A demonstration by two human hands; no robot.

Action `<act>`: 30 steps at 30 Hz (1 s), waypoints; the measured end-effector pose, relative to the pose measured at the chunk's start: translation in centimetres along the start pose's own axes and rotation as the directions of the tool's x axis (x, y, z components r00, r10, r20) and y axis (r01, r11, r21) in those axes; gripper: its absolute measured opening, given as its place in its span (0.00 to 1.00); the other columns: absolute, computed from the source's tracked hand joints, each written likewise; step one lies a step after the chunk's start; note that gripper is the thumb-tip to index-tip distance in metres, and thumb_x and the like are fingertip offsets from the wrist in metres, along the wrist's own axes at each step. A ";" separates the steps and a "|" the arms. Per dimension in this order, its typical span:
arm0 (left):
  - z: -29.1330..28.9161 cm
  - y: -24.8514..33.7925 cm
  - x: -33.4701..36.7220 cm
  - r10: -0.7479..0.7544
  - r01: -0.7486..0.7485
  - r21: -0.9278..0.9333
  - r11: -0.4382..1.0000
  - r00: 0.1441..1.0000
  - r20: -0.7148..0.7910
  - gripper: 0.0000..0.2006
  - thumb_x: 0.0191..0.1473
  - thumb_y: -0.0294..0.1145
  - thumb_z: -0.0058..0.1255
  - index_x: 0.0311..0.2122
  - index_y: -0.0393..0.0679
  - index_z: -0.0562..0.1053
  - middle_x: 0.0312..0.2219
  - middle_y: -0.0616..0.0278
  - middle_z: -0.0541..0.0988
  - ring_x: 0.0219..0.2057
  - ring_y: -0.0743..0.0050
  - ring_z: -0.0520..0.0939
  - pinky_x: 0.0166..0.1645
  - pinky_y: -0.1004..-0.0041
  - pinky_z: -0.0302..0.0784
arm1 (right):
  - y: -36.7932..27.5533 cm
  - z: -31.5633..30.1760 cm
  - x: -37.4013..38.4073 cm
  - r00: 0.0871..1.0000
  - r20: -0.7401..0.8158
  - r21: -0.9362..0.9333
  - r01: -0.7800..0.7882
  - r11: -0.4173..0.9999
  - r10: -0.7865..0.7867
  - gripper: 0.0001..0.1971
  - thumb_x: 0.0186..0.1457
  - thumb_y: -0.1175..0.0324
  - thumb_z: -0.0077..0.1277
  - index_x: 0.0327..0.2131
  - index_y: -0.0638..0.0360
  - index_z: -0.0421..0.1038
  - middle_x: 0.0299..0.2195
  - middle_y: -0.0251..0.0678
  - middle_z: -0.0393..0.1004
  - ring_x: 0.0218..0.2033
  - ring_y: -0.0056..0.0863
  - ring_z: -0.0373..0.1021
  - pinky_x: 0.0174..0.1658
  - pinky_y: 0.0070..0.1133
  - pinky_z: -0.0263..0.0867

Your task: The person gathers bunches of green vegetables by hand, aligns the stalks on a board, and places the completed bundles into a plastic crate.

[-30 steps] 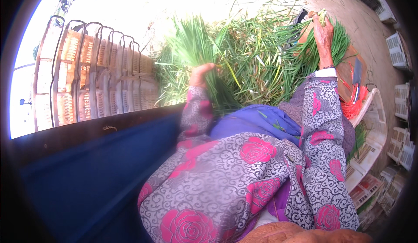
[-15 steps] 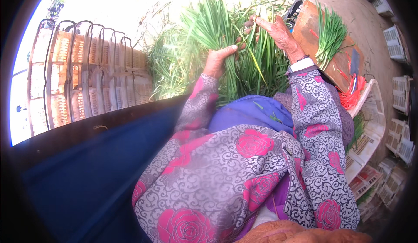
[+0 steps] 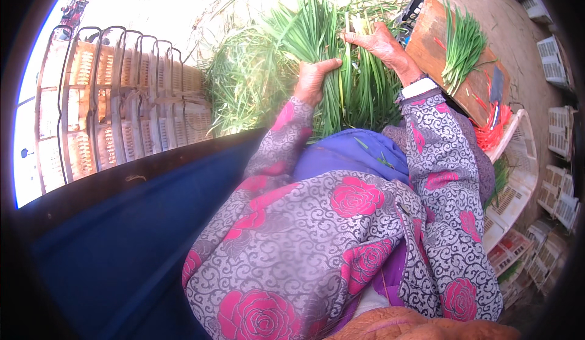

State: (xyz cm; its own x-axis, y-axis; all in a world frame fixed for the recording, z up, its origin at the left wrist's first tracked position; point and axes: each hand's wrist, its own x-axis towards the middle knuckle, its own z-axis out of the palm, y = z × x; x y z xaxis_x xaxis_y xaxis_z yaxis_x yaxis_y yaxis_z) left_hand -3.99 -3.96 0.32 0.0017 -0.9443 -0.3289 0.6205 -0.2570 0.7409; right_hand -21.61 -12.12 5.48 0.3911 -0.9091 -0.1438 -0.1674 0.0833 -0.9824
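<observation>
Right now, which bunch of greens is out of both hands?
The bunch on the brown board, right of the right hand; no hand touches it, while the left hand and right hand grip other greens.

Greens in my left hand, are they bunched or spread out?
Bunched at the grip, spread above: the left hand holds the greens together, while leaves fan outward.

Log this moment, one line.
left hand: holds green leaves | right hand: holds leaves near pale ends | wooden board: green bunch atop
</observation>
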 end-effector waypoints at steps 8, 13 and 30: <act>-2.1 0.0 0.6 0.049 -0.049 0.098 0.994 0.999 0.002 0.22 0.46 0.15 0.57 0.50 0.33 0.72 0.38 0.54 0.81 0.35 0.65 0.85 0.42 0.70 0.84 | 1.3 -1.0 0.8 0.961 0.270 -0.037 0.066 0.997 -0.054 0.15 0.52 0.67 0.63 0.43 0.60 0.78 0.34 0.28 0.79 0.33 0.16 0.73 0.34 0.16 0.69; -0.6 0.5 -0.1 -0.008 0.008 -0.006 1.000 0.998 0.057 0.25 0.44 0.10 0.57 0.51 0.33 0.70 0.38 0.53 0.81 0.35 0.64 0.84 0.41 0.68 0.85 | 2.5 0.1 0.7 0.974 0.217 -0.102 0.092 0.991 -0.068 0.14 0.53 0.67 0.63 0.42 0.62 0.78 0.31 0.29 0.79 0.30 0.16 0.73 0.33 0.16 0.69; -1.8 0.5 -0.3 0.119 -0.090 0.198 0.976 0.983 -0.139 0.18 0.44 0.13 0.58 0.44 0.32 0.75 0.33 0.54 0.82 0.29 0.66 0.84 0.36 0.70 0.83 | 1.7 -1.9 0.7 0.968 -0.214 -0.470 0.018 0.882 -0.133 0.25 0.52 0.61 0.60 0.51 0.66 0.70 0.36 0.37 0.78 0.27 0.22 0.73 0.31 0.23 0.71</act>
State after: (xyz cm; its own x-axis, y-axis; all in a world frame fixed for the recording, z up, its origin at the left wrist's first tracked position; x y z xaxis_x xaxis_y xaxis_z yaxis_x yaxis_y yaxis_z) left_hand -2.27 -3.43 -0.30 0.1844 -0.9304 -0.3167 0.4502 -0.2065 0.8687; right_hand -23.36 -13.42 3.97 0.2075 -0.9781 0.0170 -0.5662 -0.1343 -0.8132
